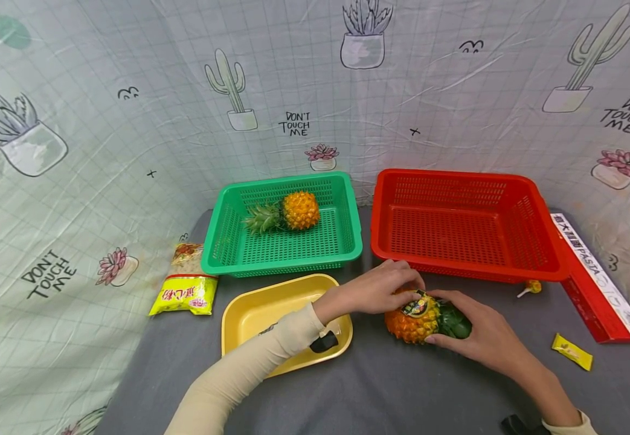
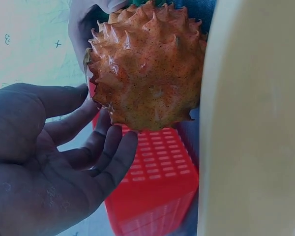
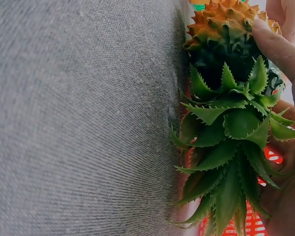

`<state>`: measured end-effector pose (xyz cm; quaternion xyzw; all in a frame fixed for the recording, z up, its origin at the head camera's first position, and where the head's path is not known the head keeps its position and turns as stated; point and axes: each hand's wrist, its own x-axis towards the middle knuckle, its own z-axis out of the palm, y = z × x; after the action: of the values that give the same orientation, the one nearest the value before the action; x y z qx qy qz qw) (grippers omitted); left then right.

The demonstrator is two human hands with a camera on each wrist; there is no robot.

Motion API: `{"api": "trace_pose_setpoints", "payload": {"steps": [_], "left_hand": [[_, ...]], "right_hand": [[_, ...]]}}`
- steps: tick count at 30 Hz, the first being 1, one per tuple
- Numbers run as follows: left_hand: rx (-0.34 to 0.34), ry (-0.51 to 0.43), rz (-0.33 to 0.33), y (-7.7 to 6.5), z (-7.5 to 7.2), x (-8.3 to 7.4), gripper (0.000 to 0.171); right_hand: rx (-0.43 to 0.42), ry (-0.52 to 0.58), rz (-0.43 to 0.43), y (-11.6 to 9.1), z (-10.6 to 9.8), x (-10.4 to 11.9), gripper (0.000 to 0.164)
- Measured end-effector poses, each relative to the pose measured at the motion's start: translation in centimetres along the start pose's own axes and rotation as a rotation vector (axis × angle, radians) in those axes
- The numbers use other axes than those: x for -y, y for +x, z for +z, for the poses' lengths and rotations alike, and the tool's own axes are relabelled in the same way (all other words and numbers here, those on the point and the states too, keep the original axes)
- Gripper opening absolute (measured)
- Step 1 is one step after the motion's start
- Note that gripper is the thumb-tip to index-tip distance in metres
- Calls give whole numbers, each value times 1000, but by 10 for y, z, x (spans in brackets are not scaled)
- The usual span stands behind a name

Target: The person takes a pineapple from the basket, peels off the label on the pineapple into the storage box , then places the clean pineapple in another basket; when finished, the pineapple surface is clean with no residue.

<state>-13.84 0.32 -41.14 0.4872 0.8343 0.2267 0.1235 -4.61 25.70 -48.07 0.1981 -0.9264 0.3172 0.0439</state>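
Note:
A small orange pineapple lies on its side on the grey cloth, its green crown pointing right. My right hand grips it from the right near the base of the crown. In the right wrist view the right thumb presses the pineapple's skin above the spiny leaves. On the pineapple's upper side is a dark round sticker. My left hand is at the fruit's far left side, thumb beside the sticker. The left wrist view shows its loosely bent fingers right at the pineapple's rounded base.
A green basket at the back holds another pineapple. Right of it stands a red basket. A yellow tray sits under the left forearm. Around are yellow food packets, a pasta box, a lollipop and a small yellow sachet.

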Motion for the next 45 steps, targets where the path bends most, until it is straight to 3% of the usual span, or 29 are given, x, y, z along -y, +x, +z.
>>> {"api": "trace_pose_setpoints", "payload": {"steps": [16,26,37,45], "left_hand": [[-112,-31,32,1,3,0,6],[-135,-121,67,0,0,1,6],[-134,-170,61,-5,-5,2,6],[-142,-347,30,-16,-14,11,6]], "right_hand": [[-11,7,-1,-1,2,0,79],[-10,18,2,-2,1,0,80],[-24,3,-10,-2,2,0,80],[-17,11,-3,-1,1,1,79]]}}
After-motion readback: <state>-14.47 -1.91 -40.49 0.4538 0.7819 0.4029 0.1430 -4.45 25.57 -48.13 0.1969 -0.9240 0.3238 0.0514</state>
